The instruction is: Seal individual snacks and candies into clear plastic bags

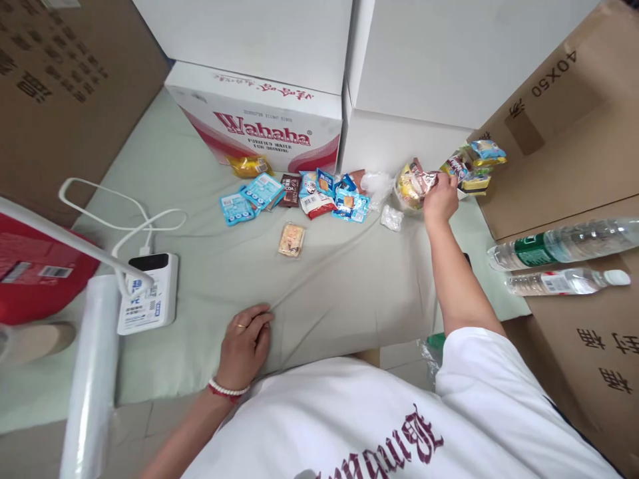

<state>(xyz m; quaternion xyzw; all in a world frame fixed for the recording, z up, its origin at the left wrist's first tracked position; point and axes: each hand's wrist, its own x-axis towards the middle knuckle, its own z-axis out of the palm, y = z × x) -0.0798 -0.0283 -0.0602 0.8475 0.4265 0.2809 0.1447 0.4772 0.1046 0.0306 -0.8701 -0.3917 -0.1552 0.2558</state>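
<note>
My right hand [440,199] reaches far across the pale green cloth [319,279] and grips a brown snack packet [425,180] above a clear bag of snacks [408,188]. My left hand [245,344] rests flat on the cloth near its front edge, fingers spread, holding nothing. Several small snack packets lie in a row in front of the boxes: blue ones [252,197], a dark cocoa one [290,189], a red and white one [315,203]. A single pale biscuit packet [291,239] lies apart, nearer to me.
A Wahaha water carton [259,123] and white boxes [449,60] stand at the back. Brown cartons flank both sides. Two water bottles [564,243] lie on the right carton. A white power bank [148,293] with cable, a plastic film roll [92,379] and a red bag [34,273] sit left.
</note>
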